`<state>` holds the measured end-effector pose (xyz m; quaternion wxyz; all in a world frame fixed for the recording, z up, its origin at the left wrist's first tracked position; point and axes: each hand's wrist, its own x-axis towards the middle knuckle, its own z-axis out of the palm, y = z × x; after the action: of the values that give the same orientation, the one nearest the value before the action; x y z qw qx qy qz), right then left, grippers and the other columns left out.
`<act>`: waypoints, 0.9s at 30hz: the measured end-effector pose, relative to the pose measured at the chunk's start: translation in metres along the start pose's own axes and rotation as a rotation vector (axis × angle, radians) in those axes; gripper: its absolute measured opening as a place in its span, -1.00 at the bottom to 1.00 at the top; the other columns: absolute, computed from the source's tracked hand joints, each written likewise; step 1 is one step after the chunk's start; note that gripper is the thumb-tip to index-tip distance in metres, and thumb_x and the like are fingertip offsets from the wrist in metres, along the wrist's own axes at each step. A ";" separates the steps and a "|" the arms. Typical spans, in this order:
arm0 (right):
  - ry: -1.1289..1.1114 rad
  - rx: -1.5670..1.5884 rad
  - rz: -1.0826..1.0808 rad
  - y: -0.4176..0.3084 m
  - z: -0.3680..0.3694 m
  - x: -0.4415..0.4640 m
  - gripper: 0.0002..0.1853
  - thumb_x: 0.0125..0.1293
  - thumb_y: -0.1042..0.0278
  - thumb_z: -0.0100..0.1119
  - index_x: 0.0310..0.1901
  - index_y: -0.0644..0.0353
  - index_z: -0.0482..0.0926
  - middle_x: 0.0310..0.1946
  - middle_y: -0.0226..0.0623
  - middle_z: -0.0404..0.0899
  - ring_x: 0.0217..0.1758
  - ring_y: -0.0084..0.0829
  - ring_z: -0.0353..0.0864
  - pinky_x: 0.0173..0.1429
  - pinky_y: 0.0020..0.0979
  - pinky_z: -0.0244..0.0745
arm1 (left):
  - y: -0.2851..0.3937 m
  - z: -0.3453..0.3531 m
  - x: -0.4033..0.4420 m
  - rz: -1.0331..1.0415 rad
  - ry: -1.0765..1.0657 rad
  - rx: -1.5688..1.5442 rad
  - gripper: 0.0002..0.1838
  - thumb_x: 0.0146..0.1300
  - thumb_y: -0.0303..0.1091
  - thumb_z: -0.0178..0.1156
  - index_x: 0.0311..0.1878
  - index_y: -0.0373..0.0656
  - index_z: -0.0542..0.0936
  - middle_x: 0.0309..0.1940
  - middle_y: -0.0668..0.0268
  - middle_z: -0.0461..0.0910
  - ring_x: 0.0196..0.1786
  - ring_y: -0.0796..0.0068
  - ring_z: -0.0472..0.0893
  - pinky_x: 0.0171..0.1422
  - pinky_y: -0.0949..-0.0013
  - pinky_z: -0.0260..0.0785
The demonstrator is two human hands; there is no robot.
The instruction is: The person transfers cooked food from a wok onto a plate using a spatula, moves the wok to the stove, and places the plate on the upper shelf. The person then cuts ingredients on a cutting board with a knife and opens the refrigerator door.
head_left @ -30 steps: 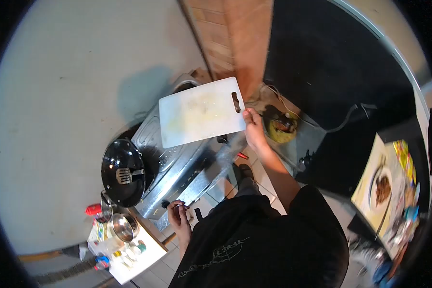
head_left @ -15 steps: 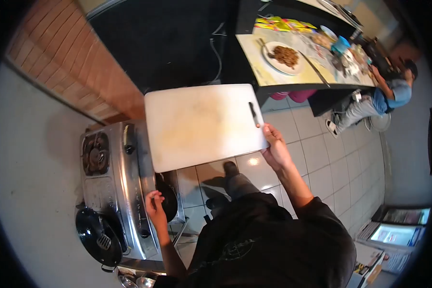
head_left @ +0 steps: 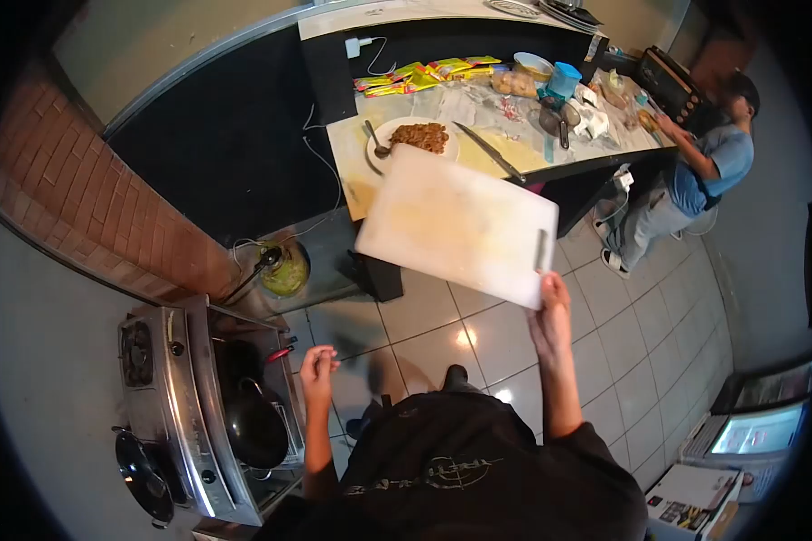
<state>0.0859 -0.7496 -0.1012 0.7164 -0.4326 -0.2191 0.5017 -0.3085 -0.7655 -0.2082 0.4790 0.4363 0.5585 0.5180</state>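
White cutting board [head_left: 460, 225], one corner clasped in the right hand [head_left: 551, 323], hangs near the bench [head_left: 346, 171]; carrying appears the step, the next move likely calling for clearance from the plate [head_left: 453, 145]. The left hand [head_left: 317, 371], half-curled, looks empty.

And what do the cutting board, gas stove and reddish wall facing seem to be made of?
Cutting board: probably plastic, white and fairly matte; evenly coloured apart from yellowish staining, no wood grain.
Gas stove: body likely stainless steel, polished, given its silvery sheen and bright highlights.
Wall facing: dull brick or brick-look tile; joint lines show, but which is unclear.
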 end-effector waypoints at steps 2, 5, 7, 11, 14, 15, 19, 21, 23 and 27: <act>0.062 -0.036 -0.073 -0.028 -0.034 0.010 -0.73 0.47 0.30 -0.13 0.03 0.31 0.39 -0.07 -0.29 0.51 -0.05 -0.51 0.52 0.11 -0.40 0.45 | 0.009 0.048 0.018 -0.022 -0.037 -0.006 -0.81 0.40 -0.29 0.03 -0.11 -0.21 0.51 -0.27 0.32 0.57 -0.32 0.60 0.54 -0.22 0.53 0.38; 0.182 -0.011 -0.065 -0.057 -0.096 0.023 -0.74 0.47 0.33 -0.16 0.03 0.32 0.39 -0.07 -0.29 0.50 -0.05 -0.49 0.52 0.11 -0.42 0.45 | 0.028 0.116 0.042 -0.062 -0.121 -0.021 -0.80 0.40 -0.28 0.03 -0.08 -0.20 0.50 -0.24 0.32 0.57 -0.30 0.60 0.54 -0.22 0.54 0.36; 0.182 0.037 -0.064 -0.063 -0.112 0.028 -0.74 0.47 0.33 -0.15 0.03 0.32 0.38 -0.06 -0.27 0.50 -0.04 -0.49 0.51 0.11 -0.42 0.44 | 0.037 0.131 0.061 -0.067 -0.169 0.004 -0.80 0.40 -0.28 0.04 -0.08 -0.20 0.50 -0.24 0.32 0.56 -0.30 0.59 0.54 -0.22 0.54 0.35; 0.205 0.057 0.008 -0.058 -0.140 0.059 -0.75 0.46 0.34 -0.14 0.03 0.32 0.38 -0.06 -0.24 0.50 -0.05 -0.47 0.51 0.10 -0.42 0.45 | 0.040 0.140 0.098 -0.014 -0.179 0.076 -0.81 0.42 -0.33 -0.04 -0.06 -0.20 0.49 -0.24 0.33 0.55 -0.31 0.61 0.53 -0.25 0.54 0.34; 0.312 0.054 -0.003 -0.060 -0.117 0.097 -0.78 0.45 0.36 -0.13 -0.01 0.31 0.37 -0.11 -0.25 0.51 -0.11 -0.47 0.53 0.05 -0.43 0.48 | 0.025 0.141 0.137 -0.040 -0.118 0.070 -0.81 0.42 -0.32 -0.02 -0.05 -0.18 0.50 -0.24 0.33 0.56 -0.32 0.63 0.55 -0.26 0.58 0.35; 0.316 0.074 -0.017 -0.058 -0.110 0.112 -0.80 0.45 0.36 -0.13 -0.04 0.30 0.37 -0.13 -0.26 0.51 -0.13 -0.47 0.53 0.05 -0.43 0.48 | 0.025 0.145 0.151 -0.040 -0.122 0.065 -0.81 0.42 -0.32 -0.02 -0.05 -0.18 0.50 -0.24 0.33 0.56 -0.32 0.63 0.55 -0.26 0.58 0.35; 0.268 0.063 -0.036 -0.056 -0.085 0.182 -0.85 0.45 0.37 -0.13 -0.12 0.25 0.37 -0.17 -0.28 0.53 -0.15 -0.46 0.54 0.04 -0.39 0.49 | 0.019 0.164 0.210 -0.097 -0.077 0.020 -0.81 0.42 -0.32 -0.03 -0.05 -0.20 0.48 -0.23 0.29 0.57 -0.33 0.61 0.55 -0.27 0.56 0.36; 0.251 0.033 -0.030 -0.052 -0.067 0.225 -0.86 0.44 0.37 -0.12 -0.12 0.25 0.37 -0.17 -0.27 0.53 -0.15 -0.45 0.54 0.03 -0.38 0.50 | 0.019 0.173 0.246 -0.120 -0.064 0.001 -0.80 0.42 -0.32 -0.03 -0.03 -0.21 0.47 -0.22 0.27 0.58 -0.32 0.59 0.56 -0.26 0.55 0.37; 0.234 -0.010 -0.012 -0.047 -0.054 0.274 -0.87 0.44 0.37 -0.12 -0.13 0.24 0.38 -0.16 -0.26 0.54 -0.15 -0.43 0.55 0.01 -0.37 0.51 | 0.017 0.180 0.279 -0.179 -0.033 -0.002 -0.77 0.42 -0.31 -0.03 0.01 -0.24 0.44 -0.19 0.24 0.58 -0.29 0.53 0.58 -0.24 0.51 0.41; 0.108 -0.014 0.051 -0.030 -0.028 0.395 -0.86 0.44 0.35 -0.10 -0.10 0.22 0.38 -0.17 -0.26 0.53 -0.09 -0.39 0.56 0.03 -0.23 0.54 | -0.004 0.190 0.341 -0.216 -0.042 -0.132 -0.69 0.41 -0.29 -0.01 0.10 -0.28 0.40 -0.10 0.17 0.55 -0.22 0.45 0.60 -0.13 0.47 0.44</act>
<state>0.2809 -0.4059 -0.1380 0.7111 -0.4695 -0.1723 0.4941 -0.1756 -0.3998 -0.2408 0.5714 0.3517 0.5567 0.4899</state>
